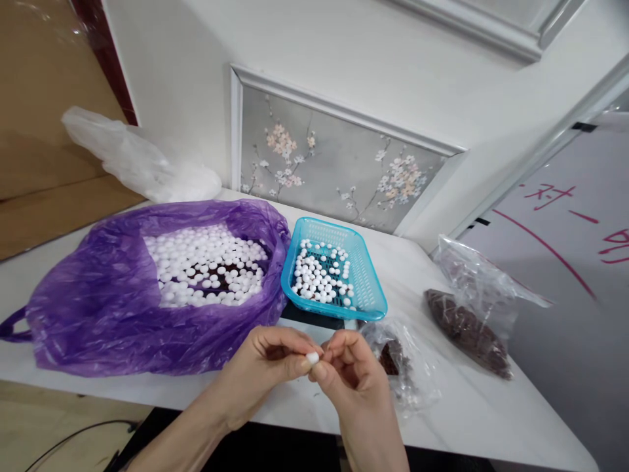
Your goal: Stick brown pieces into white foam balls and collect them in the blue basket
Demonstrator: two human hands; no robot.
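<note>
My left hand (pixel 260 370) pinches a small white piece (pixel 313 358) between thumb and index finger. My right hand (pixel 351 377) meets it from the other side, its thumb and finger pressed together at the piece's edge; anything between them is too small to make out. Both hands are over the table's front part. Just beyond them stands a blue plastic basket (pixel 371 288) with many white balls (pixel 314 278) inside. To the left, an open purple bag (pixel 108 314) holds a heap of similar white balls (pixel 196 252) with some dark bits among them.
Behind my right hand lies a clear bag (pixel 413 373) with dark brown bits. Another clear bag (pixel 466 328) of brown material lies at the right. A white plastic bag (pixel 142 164) is at the back left. A floral panel (pixel 324 157) leans behind the basket, on the white table (pixel 521 419).
</note>
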